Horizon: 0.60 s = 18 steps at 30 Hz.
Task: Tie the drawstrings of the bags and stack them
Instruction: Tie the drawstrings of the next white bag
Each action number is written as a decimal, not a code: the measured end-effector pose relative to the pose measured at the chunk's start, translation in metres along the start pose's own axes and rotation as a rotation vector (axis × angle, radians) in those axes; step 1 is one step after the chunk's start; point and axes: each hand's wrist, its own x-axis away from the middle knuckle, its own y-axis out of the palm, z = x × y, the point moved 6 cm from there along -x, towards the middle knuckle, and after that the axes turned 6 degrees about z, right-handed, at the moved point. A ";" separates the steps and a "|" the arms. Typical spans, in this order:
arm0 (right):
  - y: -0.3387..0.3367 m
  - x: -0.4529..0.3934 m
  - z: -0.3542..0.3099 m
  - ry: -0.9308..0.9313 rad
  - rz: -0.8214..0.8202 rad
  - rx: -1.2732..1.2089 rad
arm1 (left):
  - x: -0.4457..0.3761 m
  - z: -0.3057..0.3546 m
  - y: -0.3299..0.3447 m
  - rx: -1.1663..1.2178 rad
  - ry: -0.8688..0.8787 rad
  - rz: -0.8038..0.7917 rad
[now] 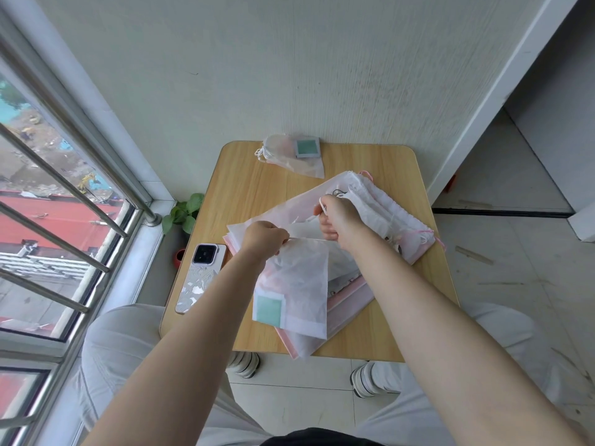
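The wooden table (396, 175) stands against the wall, with the seated person's knees and striped shoes showing below its near edge. Across the centre of its top lies a pile of flat drawstring bags (380, 207), white on pink, with their gathered mouths and cords bunched toward the far right corner.

Above that pile the person holds up one translucent white bag (296, 284) by its top edge; it hangs down over the pile and shows a teal square label (269, 310) near its lower left corner. The left hand (262, 239) pinches the bag's mouth at the left end, fingers curled closed on the fabric. The right hand (338, 220) is raised slightly higher and further back, fingers curled around a white cord (exactly which bag the cord belongs to cannot be told).

At the far edge of the table, well apart from the pile, sits one finished bag (289, 156), mouth cinched, with the same teal label facing up.

A smartphone (199, 272) in a patterned case lies face down at the left edge. A small green plant (183, 214) stands on the floor beside the table.
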 end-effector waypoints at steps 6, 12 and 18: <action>0.011 0.008 -0.013 -0.280 -0.062 0.453 | 0.003 -0.002 -0.001 0.079 -0.002 -0.003; 0.029 0.016 -0.015 -0.519 -0.223 0.939 | 0.005 0.000 0.001 0.103 -0.018 -0.044; 0.036 0.019 -0.016 -0.581 -0.237 1.032 | 0.009 -0.003 0.003 0.096 -0.084 -0.093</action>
